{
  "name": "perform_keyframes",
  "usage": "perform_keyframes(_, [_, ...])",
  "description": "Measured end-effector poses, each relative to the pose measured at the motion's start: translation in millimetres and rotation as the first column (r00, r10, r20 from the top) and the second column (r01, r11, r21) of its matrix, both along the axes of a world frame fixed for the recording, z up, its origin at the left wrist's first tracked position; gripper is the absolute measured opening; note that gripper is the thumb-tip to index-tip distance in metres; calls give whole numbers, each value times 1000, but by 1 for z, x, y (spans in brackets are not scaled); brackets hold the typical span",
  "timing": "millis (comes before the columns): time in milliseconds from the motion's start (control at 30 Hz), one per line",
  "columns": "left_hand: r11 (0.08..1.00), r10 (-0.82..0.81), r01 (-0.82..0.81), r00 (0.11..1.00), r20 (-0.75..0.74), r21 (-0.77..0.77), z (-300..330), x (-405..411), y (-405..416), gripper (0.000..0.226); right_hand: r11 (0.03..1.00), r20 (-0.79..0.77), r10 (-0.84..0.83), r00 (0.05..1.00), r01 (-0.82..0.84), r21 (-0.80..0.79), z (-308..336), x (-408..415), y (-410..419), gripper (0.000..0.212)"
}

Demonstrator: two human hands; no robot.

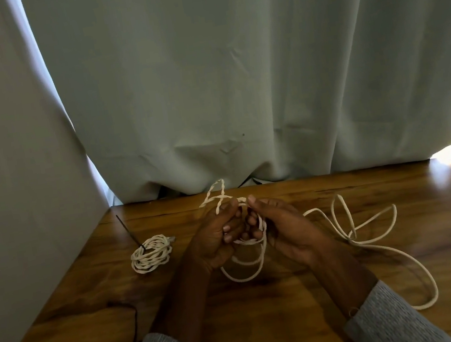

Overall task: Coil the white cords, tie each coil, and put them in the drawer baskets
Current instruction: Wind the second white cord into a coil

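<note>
Both my hands are raised over the middle of the wooden table [296, 300]. My left hand [217, 239] and my right hand [282, 226] grip a small coil of white cord [257, 267] between them, fingers curled round its loops. A twisted end of the cord sticks up above my fingertips. The rest of this cord trails in loose loops over the table to the right. A second white cord coil [151, 253], bound with a dark tie, lies on the table to the left of my hands.
A thin black string [131, 331] lies on the table at the near left. A pale curtain [234, 81] hangs behind the table's far edge. A wall stands along the left side. No drawer or basket is in view.
</note>
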State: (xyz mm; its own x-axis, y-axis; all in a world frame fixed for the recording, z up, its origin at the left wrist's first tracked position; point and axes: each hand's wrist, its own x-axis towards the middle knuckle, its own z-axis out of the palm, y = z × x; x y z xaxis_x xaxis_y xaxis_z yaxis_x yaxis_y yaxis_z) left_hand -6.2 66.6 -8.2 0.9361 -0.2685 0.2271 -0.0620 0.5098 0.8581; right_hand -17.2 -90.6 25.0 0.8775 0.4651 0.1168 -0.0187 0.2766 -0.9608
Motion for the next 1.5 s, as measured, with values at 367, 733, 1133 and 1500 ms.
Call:
perform_keyframes(367, [972, -218, 217, 976, 4, -94, 5, -6, -10, 61, 941, 111, -310, 944, 322, -109, 5, -4, 6, 52])
perform_keyframes(733, [979, -164, 163, 986, 0, -119, -1, -1, -24, 43, 887, 65, -461, 885, 457, 63, -7, 7, 3, 51])
perform_keyframes(1133, [960, -220, 224, 974, -46, 168, 7, -15, -21, 44, 788, 402, -464, 789, 575, -220, -7, 4, 3, 59])
perform_keyframes(1500, [889, 44, -15, 998, -52, 458, 16, -18, 4, 38, 35, 808, -181, 561, 825, -565, 5, 14, -42, 27])
